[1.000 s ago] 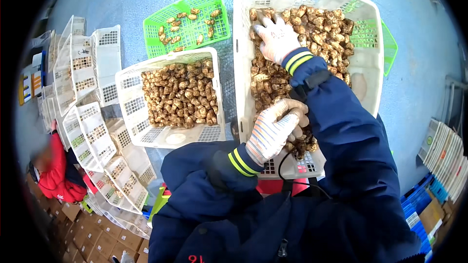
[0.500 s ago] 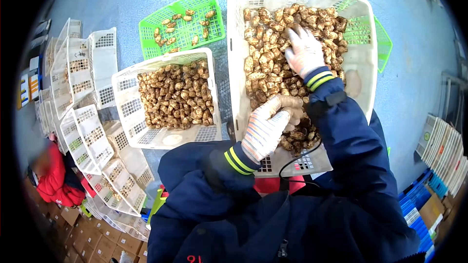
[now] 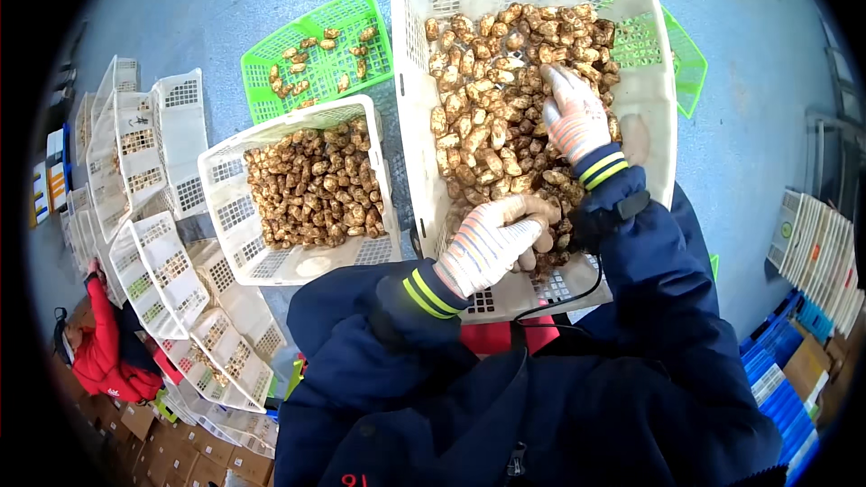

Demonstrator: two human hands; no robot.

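Observation:
A large white perforated crate (image 3: 410, 54) holds many small, knobbly brown tubers (image 3: 487, 90). My right hand (image 3: 575, 117), in a striped white glove, reaches into their upper right part, thumb and fingers apart, fingertips on the heap. Lower in the crate, my left hand (image 3: 496, 239), gloved alike, is curled over tubers near the front, closed on something I cannot make out. A smaller white crate (image 3: 218, 182) of similar tubers stands to the left. Behind it a green basket (image 3: 257, 45) has several scattered tubers.
Nested white crates (image 3: 180, 144) line the left. Beside them a person in a red jacket (image 3: 104, 347) bends low near cardboard boxes (image 3: 189, 446). Another green basket (image 3: 687, 68) lies behind the large crate. Stacked white crates (image 3: 816, 257) and blue crates (image 3: 776, 397) are at the right.
My right hand has moved from the large crate's upper left to farther right and nearer me. My left hand stays low over the tubers. The whole view has shifted slightly.

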